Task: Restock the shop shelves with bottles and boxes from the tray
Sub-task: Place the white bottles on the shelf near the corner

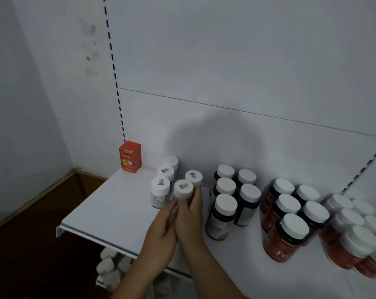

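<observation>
A small white bottle with a sticker on its cap stands on the white shelf, in front of several like it. My right hand grips its body from the right and front. My left hand touches it from the lower left, fingers curled against it. A red box stands at the shelf's back left corner. The tray is out of view.
Right of my hands stand dark bottles with white caps, then red bottles marked Fe, then a shrink-wrapped pack of red bottles. White-capped bottles show on the shelf below. The shelf's left front part is bare.
</observation>
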`<action>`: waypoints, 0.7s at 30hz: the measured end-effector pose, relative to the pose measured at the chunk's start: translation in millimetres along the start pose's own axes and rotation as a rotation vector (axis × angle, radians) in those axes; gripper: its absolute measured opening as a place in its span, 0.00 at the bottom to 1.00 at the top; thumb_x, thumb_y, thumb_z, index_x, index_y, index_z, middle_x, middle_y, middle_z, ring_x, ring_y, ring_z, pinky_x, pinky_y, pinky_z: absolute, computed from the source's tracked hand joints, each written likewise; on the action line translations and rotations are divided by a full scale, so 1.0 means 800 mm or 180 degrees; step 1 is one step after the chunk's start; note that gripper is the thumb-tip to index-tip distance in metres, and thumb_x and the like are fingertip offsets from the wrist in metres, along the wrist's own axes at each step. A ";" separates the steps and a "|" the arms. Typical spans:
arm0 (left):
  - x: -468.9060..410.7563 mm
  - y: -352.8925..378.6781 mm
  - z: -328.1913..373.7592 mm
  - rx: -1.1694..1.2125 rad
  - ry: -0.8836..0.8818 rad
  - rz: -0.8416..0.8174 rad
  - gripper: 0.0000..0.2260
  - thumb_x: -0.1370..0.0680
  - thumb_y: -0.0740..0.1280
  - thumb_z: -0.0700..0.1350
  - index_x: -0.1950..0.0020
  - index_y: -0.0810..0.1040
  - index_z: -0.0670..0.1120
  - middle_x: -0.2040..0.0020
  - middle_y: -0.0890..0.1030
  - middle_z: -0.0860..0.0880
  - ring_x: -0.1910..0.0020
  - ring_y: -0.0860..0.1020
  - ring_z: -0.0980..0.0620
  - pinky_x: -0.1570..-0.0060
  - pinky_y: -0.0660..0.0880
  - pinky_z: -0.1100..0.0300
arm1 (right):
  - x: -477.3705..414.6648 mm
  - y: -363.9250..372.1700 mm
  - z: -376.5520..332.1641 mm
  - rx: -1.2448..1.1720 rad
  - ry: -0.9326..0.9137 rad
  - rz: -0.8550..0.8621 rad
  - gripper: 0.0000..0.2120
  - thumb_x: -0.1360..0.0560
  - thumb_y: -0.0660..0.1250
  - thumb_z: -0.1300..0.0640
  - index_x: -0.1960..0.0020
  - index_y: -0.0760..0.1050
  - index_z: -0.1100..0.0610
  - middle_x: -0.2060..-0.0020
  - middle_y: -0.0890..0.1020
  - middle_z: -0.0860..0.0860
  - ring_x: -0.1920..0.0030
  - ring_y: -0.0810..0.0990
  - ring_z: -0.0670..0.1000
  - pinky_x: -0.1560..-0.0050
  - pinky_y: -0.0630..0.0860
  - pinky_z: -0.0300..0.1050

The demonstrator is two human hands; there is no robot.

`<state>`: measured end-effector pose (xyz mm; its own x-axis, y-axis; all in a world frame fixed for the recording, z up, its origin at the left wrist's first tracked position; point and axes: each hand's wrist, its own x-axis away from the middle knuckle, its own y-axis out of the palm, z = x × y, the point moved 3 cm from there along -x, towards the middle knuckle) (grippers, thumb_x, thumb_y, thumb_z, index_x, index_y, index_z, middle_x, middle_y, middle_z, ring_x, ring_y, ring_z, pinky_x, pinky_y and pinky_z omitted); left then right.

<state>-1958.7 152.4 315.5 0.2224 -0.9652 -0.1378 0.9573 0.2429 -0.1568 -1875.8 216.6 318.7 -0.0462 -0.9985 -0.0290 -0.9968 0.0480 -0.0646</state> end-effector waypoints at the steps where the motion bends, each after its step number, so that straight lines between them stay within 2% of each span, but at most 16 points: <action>1: -0.004 0.000 -0.002 0.0048 -0.0072 0.0028 0.24 0.16 0.60 0.31 0.23 0.73 0.49 0.28 0.79 0.53 0.33 0.77 0.66 0.33 0.72 0.69 | -0.005 0.002 0.001 -0.0052 0.0056 0.0054 0.30 0.14 0.60 0.58 0.15 0.53 0.50 0.19 0.62 0.48 0.21 0.64 0.49 0.22 0.62 0.45; 4: -0.011 0.002 -0.002 0.0489 -0.0387 0.0016 0.20 0.13 0.61 0.39 0.23 0.73 0.55 0.29 0.79 0.56 0.33 0.78 0.63 0.29 0.75 0.55 | -0.020 0.008 0.000 -0.0217 0.0165 0.0202 0.29 0.15 0.61 0.58 0.17 0.57 0.49 0.21 0.67 0.50 0.22 0.68 0.51 0.22 0.66 0.53; 7: -0.016 0.008 0.000 0.1127 -0.0675 -0.0099 0.17 0.12 0.57 0.50 0.24 0.73 0.57 0.30 0.80 0.58 0.33 0.79 0.60 0.39 0.80 0.60 | -0.035 0.013 -0.006 -0.0305 0.0282 0.0260 0.28 0.16 0.61 0.57 0.17 0.59 0.50 0.22 0.69 0.51 0.23 0.68 0.52 0.22 0.65 0.55; 9: -0.020 0.011 0.003 0.1268 -0.0740 -0.0198 0.18 0.12 0.55 0.54 0.24 0.73 0.59 0.30 0.80 0.61 0.31 0.77 0.61 0.40 0.79 0.60 | -0.043 0.015 -0.009 -0.0382 0.0336 0.0302 0.27 0.16 0.60 0.58 0.18 0.61 0.50 0.23 0.70 0.51 0.23 0.69 0.52 0.22 0.66 0.55; 13: -0.026 0.020 0.004 0.1268 -0.0755 -0.0203 0.19 0.13 0.55 0.55 0.22 0.71 0.57 0.28 0.77 0.57 0.29 0.76 0.58 0.33 0.77 0.56 | -0.054 0.021 -0.009 -0.0635 0.0422 0.0364 0.26 0.18 0.60 0.63 0.21 0.67 0.50 0.27 0.76 0.50 0.27 0.74 0.52 0.24 0.69 0.56; 16: -0.026 0.026 0.002 0.1217 -0.0819 -0.0158 0.16 0.12 0.55 0.52 0.24 0.66 0.57 0.23 0.70 0.52 0.24 0.70 0.52 0.23 0.67 0.50 | -0.060 0.026 -0.011 -0.0876 0.0511 0.0428 0.24 0.19 0.59 0.65 0.25 0.72 0.50 0.30 0.79 0.48 0.31 0.78 0.50 0.26 0.73 0.56; 17: -0.028 0.026 0.000 0.1195 -0.0837 -0.0143 0.17 0.13 0.57 0.56 0.24 0.66 0.57 0.20 0.68 0.52 0.22 0.68 0.51 0.21 0.64 0.49 | -0.061 0.028 -0.010 -0.0940 0.0544 0.0449 0.24 0.19 0.60 0.65 0.26 0.74 0.49 0.31 0.80 0.48 0.32 0.79 0.50 0.27 0.73 0.56; 19: -0.030 0.025 -0.003 0.1044 -0.0703 -0.0179 0.30 0.21 0.63 0.69 0.21 0.67 0.61 0.20 0.68 0.56 0.21 0.67 0.55 0.20 0.63 0.47 | -0.069 0.033 -0.002 -0.1022 0.0533 0.0453 0.23 0.20 0.60 0.64 0.28 0.76 0.48 0.34 0.82 0.47 0.34 0.80 0.49 0.28 0.75 0.56; 21: -0.030 0.024 -0.002 0.1058 -0.0613 -0.0173 0.39 0.29 0.64 0.74 0.20 0.67 0.63 0.21 0.70 0.59 0.23 0.69 0.57 0.21 0.65 0.46 | -0.075 0.035 0.003 -0.1042 0.0536 0.0497 0.22 0.22 0.60 0.63 0.33 0.79 0.47 0.38 0.84 0.46 0.37 0.82 0.48 0.30 0.77 0.56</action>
<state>-1946.4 180.4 314.2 0.1701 -0.9840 0.0532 0.9693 0.1768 0.1710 -1900.8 277.9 316.0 -0.1819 -0.9715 0.1523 -0.9439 0.2159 0.2499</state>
